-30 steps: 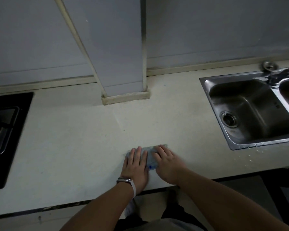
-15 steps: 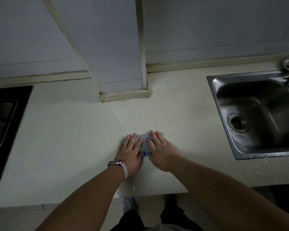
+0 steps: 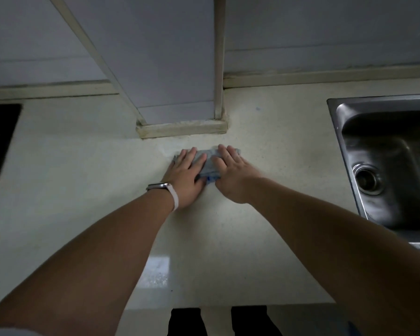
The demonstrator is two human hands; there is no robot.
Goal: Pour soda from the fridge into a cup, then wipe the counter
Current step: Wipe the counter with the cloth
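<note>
Both hands press cloth with flat fingers.

No text, label or number is legible anywhere.

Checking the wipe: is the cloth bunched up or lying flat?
Flat: the cloth lies as a rectangle on the counter under left hand and right hand.
</note>
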